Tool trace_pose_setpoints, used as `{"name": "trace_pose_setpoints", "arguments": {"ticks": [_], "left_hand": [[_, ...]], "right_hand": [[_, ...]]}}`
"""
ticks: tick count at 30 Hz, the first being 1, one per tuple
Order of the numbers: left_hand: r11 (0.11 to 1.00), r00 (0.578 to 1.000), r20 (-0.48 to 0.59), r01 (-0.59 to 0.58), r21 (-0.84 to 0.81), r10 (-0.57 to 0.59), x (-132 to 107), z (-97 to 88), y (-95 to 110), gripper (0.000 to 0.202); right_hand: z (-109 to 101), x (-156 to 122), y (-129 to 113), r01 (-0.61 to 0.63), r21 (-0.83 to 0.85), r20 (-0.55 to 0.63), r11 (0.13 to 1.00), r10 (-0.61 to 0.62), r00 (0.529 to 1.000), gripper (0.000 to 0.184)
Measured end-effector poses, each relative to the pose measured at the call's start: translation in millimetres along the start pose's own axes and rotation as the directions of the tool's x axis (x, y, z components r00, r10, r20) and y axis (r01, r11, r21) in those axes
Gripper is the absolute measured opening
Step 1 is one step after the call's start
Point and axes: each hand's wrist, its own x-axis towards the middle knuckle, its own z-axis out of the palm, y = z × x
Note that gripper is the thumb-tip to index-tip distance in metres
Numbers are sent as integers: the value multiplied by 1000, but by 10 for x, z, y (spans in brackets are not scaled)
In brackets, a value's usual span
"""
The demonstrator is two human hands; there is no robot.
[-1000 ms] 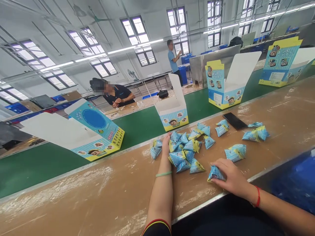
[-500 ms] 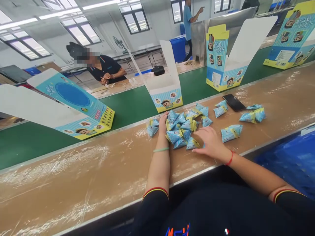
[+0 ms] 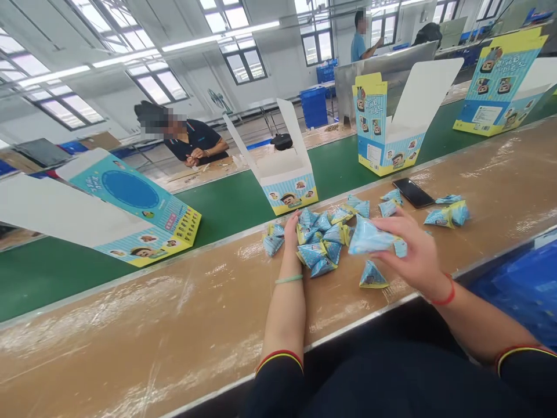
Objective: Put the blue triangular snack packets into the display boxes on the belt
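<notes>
My right hand [image 3: 411, 249] is raised over the worktop, closed on a blue pyramid-shaped snack packet [image 3: 369, 237] held between thumb and fingers. My left hand [image 3: 292, 230] rests on its edge with fingers stretched out, against the left side of a pile of blue and yellow snack packets [image 3: 322, 235]. One packet [image 3: 272, 244] lies to the left of that hand. Below the held packet, a single packet [image 3: 373, 275] sits apart from the pile. Further right lie a couple more packets [image 3: 447, 215], near a black phone [image 3: 413, 193].
Open printed cartons stand along the green conveyor belt: one at left [image 3: 143, 226], one ahead [image 3: 290, 194], two at right [image 3: 389, 152] [image 3: 496, 107]. Across the belt a person [image 3: 198, 142] leans on a table. Another person [image 3: 359, 43] stands behind. Blue plastic [image 3: 517, 290] lies at lower right.
My right hand has lifted a packet off the worktop and moved right. One packet now lies apart from the pile below it. My left hand stays by the pile; the camera view has tilted up.
</notes>
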Motion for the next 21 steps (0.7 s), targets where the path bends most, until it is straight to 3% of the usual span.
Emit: {"name": "trace_pose_setpoints", "arguments": {"ticks": [2, 5, 10, 14, 21], "left_hand": [[1000, 1000, -17, 12, -3, -12, -25, -17, 41, 32], [999, 999, -40, 37, 22, -36, -49, -72, 114, 27], [996, 998, -47, 53, 67, -50, -43, -57, 174, 31], [996, 999, -38, 31, 89, -28, -42, 117, 133, 28], [992, 988, -156, 5, 124, 15, 47, 162, 139, 29]], "right_hand": [[-44, -87, 58, -11, 58, 148, 998, 2, 989, 40], [-97, -306, 148, -71, 177, 381, 982, -2, 924, 42], [-54, -685, 216, -227, 174, 598, 958, 80, 798, 39], [150, -832, 300, -298, 74, 610, 952, 194, 769, 33], [428, -1021, 523, -283, 103, 451, 953, 209, 868, 38]]}}
